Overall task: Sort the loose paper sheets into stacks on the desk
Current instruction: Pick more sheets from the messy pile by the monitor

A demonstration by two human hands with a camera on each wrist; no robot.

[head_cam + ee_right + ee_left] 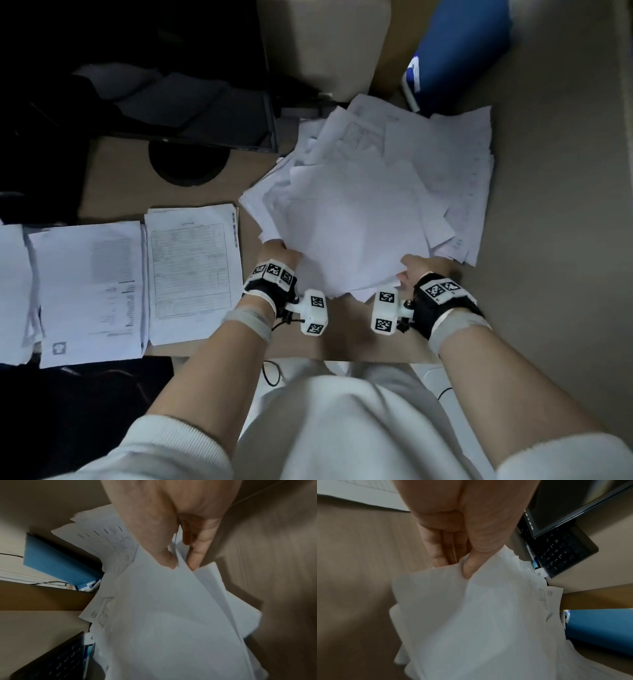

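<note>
A loose, messy pile of white paper sheets point(370, 202) lies on the wooden desk in front of me. My left hand point(279, 255) grips the pile's near left edge, thumb on top and fingers underneath, as the left wrist view shows on the sheets point(471, 622). My right hand point(419, 269) pinches the near right edge of the same sheets point(163, 615), thumb above and fingers below. The sheets point(346, 240) between my hands are blank on top; printed tables show on the pages further back.
Neat stacks of printed forms point(191, 270) and other papers point(89, 291) lie at the left of the desk point(548, 205). A dark monitor and keyboard point(191, 113) stand behind them, by a round cable hole point(188, 164). A blue folder point(459, 51) stands behind the pile.
</note>
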